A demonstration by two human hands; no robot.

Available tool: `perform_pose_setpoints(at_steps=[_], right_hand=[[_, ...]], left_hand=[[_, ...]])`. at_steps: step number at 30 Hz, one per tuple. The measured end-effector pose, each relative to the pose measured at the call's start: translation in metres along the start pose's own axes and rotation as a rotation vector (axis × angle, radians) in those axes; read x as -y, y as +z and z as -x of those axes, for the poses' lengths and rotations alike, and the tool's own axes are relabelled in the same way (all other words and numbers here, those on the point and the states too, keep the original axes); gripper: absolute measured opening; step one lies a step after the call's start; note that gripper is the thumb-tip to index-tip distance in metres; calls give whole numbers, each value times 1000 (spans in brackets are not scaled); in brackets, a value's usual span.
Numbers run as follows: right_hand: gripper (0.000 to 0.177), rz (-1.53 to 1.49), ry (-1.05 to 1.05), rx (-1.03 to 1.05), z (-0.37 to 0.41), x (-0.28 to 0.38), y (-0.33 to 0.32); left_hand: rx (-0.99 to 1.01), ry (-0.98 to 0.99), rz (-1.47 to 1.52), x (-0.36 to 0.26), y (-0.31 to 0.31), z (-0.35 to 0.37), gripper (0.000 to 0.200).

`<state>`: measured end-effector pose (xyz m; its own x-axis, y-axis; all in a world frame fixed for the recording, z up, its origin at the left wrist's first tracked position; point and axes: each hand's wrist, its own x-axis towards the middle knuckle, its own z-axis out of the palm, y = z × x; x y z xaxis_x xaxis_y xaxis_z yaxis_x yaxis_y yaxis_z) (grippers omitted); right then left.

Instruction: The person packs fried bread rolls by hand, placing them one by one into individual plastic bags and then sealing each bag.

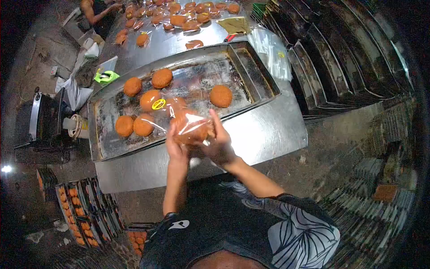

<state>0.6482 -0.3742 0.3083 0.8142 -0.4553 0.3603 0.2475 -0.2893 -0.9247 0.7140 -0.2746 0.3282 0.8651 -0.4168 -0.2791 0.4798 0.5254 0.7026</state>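
Note:
Between my two hands, over the front edge of a metal tray (99, 134), is a clear plastic bag with brown buns (192, 127) in it. My left hand (175, 145) is closed on the bag's left side. On the right side my right hand (218, 143) grips the same bag, its fingers partly blurred. Just behind the bag, a bun with a yellow label (152, 101) shows under shiny plastic. Loose round buns lie in the tray: one (221, 96) at the right, two (161, 78) at the back and two (124, 126) at the front left.
Many bagged buns (178, 19) cover the far end of the metal table (286, 125). Clear plastic bags (271, 54) lie at its right edge, a green tape dispenser (106, 77) at the left. Another person's arm (96, 15) shows at the top left. Stacked trays (331, 58) stand right.

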Motion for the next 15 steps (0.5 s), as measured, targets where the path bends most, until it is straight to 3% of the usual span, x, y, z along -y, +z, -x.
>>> perform_pose_setpoints(at_steps=[1,3,5,7,8,9,10,11,13,14,15], right_hand=[[89,-198,185,-46,6,-5,2],[85,-194,187,-95,-3,-3,-3],[62,608,93,19,-14,-17,-9],[32,424,278,508,-60,-56,-25],[22,490,197,483,-94,-49,-22],[16,560,114,453,-130,-35,-19],[18,566,43,316,-161,-20,-6],[21,571,-25,180,-185,-7,11],[31,236,-365,94,-206,-3,31],[37,253,-430,140,-193,-5,26],[43,270,-495,189,-165,-9,20]], left_hand=[[-115,-114,-66,4,4,12,47],[-15,-154,22,27,-13,16,44],[209,-239,172,60,-46,5,38],[324,-10,-313,101,-77,-10,40],[397,98,-554,115,-85,-17,43],[468,33,-696,122,-79,-20,50],[550,-23,-841,129,-72,-24,56],[555,-201,-872,142,-63,-21,58],[689,260,-1624,187,-78,-29,59],[732,359,-1693,201,-94,-29,60],[799,312,-1777,200,-95,-28,50]])
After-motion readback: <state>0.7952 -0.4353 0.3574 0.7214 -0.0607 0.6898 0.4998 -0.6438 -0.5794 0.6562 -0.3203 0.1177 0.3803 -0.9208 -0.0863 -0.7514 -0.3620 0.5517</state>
